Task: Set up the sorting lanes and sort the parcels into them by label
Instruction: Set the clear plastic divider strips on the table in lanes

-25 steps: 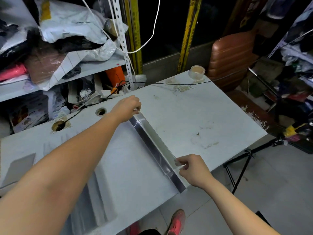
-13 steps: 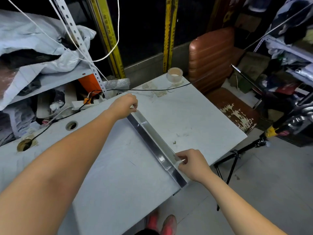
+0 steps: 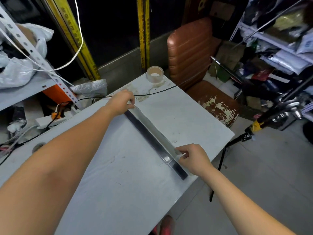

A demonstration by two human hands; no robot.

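Note:
A long metal angle bar [image 3: 153, 135], shiny with a dark inner face, lies diagonally across the white table [image 3: 108, 175], from the far middle to the near right edge. My left hand [image 3: 121, 103] grips its far end. My right hand [image 3: 193, 157] pinches its upright flange close to the near end. The bar rests flat on the tabletop. No parcels lie on the table.
A roll of clear tape [image 3: 155, 74] stands at the table's far corner, with a black cable [image 3: 152, 94] running across behind the bar. A worn brown chair [image 3: 199, 65] sits to the right. Cluttered shelves [image 3: 25, 89] with bags stand left; a tripod leg [image 3: 237, 141] is right.
The bar and both hands have shifted rightward across the table, towards its right edge. My view has turned to the right as well.

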